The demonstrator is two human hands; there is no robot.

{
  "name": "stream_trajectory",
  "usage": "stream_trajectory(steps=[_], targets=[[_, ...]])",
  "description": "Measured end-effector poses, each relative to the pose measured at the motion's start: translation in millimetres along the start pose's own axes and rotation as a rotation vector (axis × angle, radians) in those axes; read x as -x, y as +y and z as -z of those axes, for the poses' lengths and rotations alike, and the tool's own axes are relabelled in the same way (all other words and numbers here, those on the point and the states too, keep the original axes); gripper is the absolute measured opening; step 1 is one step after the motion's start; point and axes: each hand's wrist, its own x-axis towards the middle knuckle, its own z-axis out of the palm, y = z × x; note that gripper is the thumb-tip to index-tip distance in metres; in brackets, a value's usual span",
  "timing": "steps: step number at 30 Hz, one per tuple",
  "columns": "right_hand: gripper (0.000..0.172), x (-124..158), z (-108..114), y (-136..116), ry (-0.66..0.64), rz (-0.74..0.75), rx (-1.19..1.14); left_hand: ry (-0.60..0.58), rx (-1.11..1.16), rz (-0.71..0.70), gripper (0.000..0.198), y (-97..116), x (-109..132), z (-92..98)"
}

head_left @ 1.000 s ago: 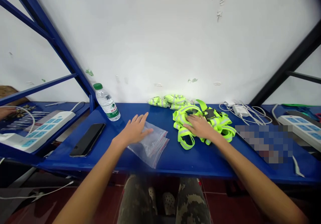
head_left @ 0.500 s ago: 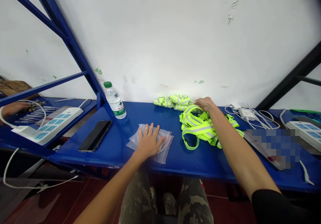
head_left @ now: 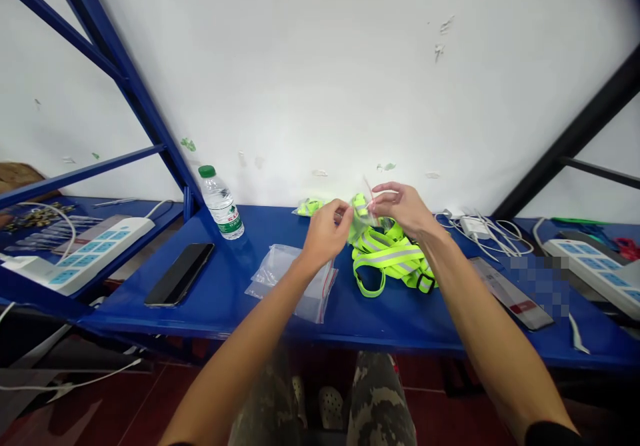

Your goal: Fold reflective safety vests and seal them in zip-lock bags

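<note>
My left hand [head_left: 327, 233] and my right hand [head_left: 403, 209] are raised close together above a pile of fluorescent yellow reflective straps [head_left: 390, 263]. Between their fingers they pinch a small clear plastic zip bag [head_left: 364, 209], partly hidden by my fingers. A stack of clear zip bags with red-edged seals [head_left: 293, 285] lies on the blue shelf below my left forearm. Folded yellow reflective items [head_left: 311, 207] sit against the wall, behind my left hand.
A water bottle [head_left: 220, 206] and a black phone [head_left: 179, 274] stand left on the blue shelf [head_left: 400, 333]. White power strips [head_left: 85, 256] [head_left: 593, 266] lie at both sides. A charger with white cables [head_left: 473, 227] and a flat pixelated packet [head_left: 515, 293] lie right.
Both hands have come up off the shelf and together above the straps, now pinching a clear bag. Earlier my left hand lay flat on the bags and my right hand rested on the straps.
</note>
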Motion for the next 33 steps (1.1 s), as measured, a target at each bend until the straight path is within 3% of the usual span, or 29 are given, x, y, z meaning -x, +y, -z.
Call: stream_trajectory(steps=[5,11,14,19,26,33], targets=[[0.042,39.8,-10.9,15.1,-0.094,-0.060,0.055,-0.187,0.138,0.252,0.037,-3.5,-14.9,-27.5],[0.054,49.4,-11.1,23.2,-0.129,-0.118,-0.046,-0.595,0.183,0.315,0.029,13.4,-11.5,-8.6],[0.059,55.3,-9.0,24.3,-0.150,-0.152,-0.107,-0.698,0.229,0.384,0.023,21.7,-11.9,-0.9],[0.051,67.2,-1.4,29.7,-0.077,-0.203,-0.211,-0.708,0.401,0.357,0.016,13.6,-2.5,-13.0],[0.049,73.8,2.7,36.8,0.095,-0.142,-0.143,-0.660,0.357,0.292,0.019,-1.1,11.0,-46.1],[0.039,74.9,15.4,53.1,0.062,-0.246,-0.207,-0.663,0.439,0.239,0.020,-9.9,21.9,-61.0]])
